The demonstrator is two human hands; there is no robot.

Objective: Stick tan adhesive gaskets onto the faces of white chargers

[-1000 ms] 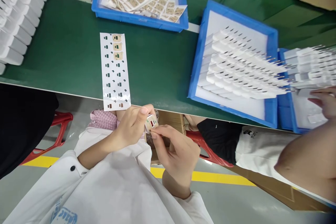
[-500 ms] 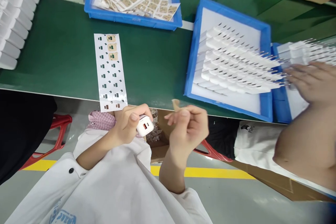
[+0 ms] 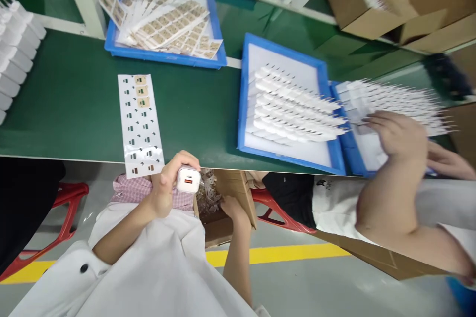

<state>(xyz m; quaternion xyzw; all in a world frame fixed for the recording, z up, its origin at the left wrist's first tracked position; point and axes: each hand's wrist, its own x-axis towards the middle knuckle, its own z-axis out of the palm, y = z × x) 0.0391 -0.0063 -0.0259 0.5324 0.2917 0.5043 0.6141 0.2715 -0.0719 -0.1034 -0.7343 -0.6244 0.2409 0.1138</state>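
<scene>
My left hand [image 3: 169,183] is closed round a white plug charger [image 3: 188,180], just below the table's front edge. The charger's end with two ports, one with a red-orange insert, faces up toward me. My right hand [image 3: 233,208] is lowered at the cardboard box [image 3: 238,185] under the table, over crumpled paper scraps [image 3: 210,198]. Its fingers are mostly hidden, and I cannot make out anything in them. A white sticker sheet [image 3: 139,126] lies on the table, partly over the front edge, with three tan stickers at its top and bare cut-outs elsewhere.
A blue tray [image 3: 167,59] holds several tan sticker sheets. Another blue tray [image 3: 243,94] carries rows of white chargers, pins up. At right, a co-worker's hand [image 3: 399,131] touches chargers in a further tray. More chargers [image 3: 17,54] stand at left.
My right hand has dropped from beside the charger into the box, and the tan paper piece it held is out of sight. The charger has turned in my left hand. The view has shifted.
</scene>
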